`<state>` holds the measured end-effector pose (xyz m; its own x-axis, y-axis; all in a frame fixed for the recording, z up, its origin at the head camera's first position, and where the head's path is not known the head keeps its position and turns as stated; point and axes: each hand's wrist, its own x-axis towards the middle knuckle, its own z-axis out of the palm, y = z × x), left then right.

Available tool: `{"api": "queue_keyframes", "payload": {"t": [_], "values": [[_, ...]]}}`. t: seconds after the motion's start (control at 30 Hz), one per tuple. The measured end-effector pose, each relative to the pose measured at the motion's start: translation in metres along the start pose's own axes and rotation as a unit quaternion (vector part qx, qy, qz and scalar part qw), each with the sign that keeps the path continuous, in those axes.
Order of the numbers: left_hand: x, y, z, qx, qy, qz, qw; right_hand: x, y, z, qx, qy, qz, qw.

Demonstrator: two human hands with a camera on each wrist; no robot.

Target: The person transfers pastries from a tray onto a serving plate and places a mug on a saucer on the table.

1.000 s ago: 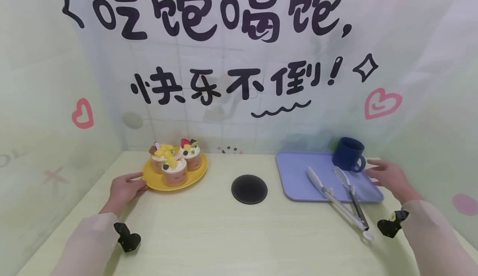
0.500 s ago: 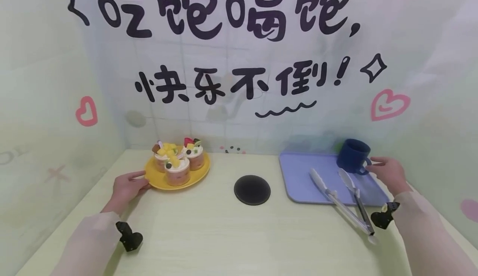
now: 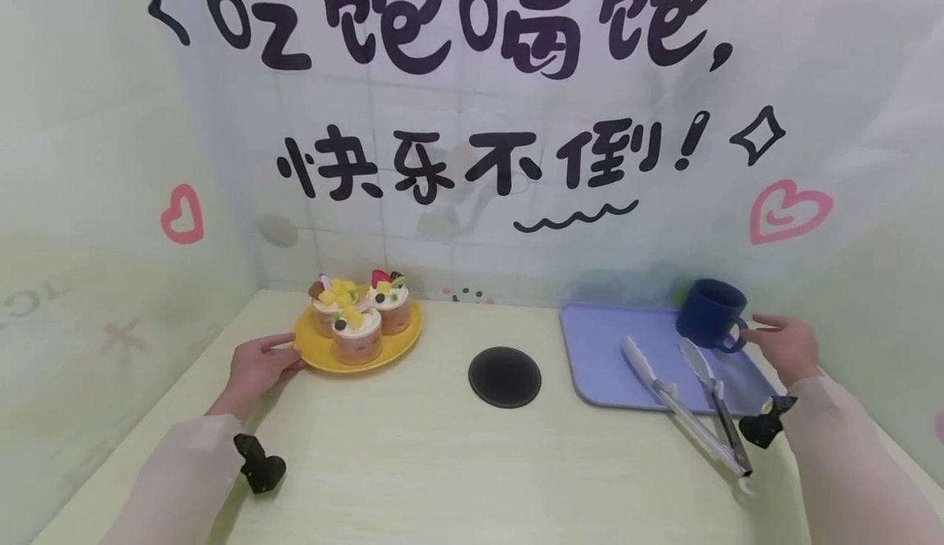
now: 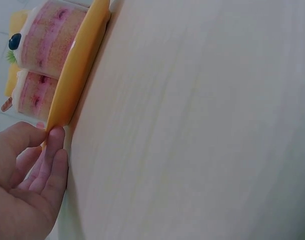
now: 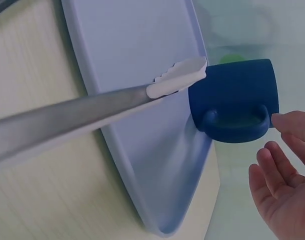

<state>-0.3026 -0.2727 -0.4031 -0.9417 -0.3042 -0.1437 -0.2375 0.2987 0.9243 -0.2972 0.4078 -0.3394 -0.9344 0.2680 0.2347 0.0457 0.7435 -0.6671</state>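
At the left, my left hand (image 3: 258, 369) pinches the rim of a yellow plate (image 4: 75, 85), thumb above and fingers underneath. Several cups of layered cake (image 3: 357, 336), topped with cream and fruit, stand upright on that plate. On the right, a dark blue mug (image 3: 711, 314) sits upright at the back of a lavender tray (image 3: 605, 365), handle toward my right hand (image 3: 789, 348). Those fingers are parted and not wrapped round the handle; in the right wrist view one fingertip is at the mug's edge, whether touching I cannot tell.
Metal tongs (image 3: 696, 426) with pale tips lie spread across the tray, their joined end over its front edge. A round black disc (image 3: 505, 377) lies mid-table. A printed sheet (image 3: 472, 233) hangs behind, with more sheeting at both sides.
The head view shifts slightly, so the whole scene slides right. My right hand has come closer to the mug's handle. My left hand stays at the plate's rim.
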Motion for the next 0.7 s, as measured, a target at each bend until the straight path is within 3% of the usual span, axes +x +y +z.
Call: {"api": "queue_keyframes", "payload": {"t": [0.27,0.57,0.7], "values": [[0.004,0.001,-0.002,-0.008,-0.004,0.009,0.9999,0.003,0.008,0.004,0.038,-0.01,-0.017,0.999],[0.003,-0.001,-0.003,-0.03,-0.006,0.016,0.9994,0.008,0.014,0.008,0.097,-0.032,-0.004,0.995],[0.002,-0.002,-0.003,-0.032,-0.007,0.019,0.9993,0.009,0.015,0.01,0.099,-0.042,0.01,0.994]]}}
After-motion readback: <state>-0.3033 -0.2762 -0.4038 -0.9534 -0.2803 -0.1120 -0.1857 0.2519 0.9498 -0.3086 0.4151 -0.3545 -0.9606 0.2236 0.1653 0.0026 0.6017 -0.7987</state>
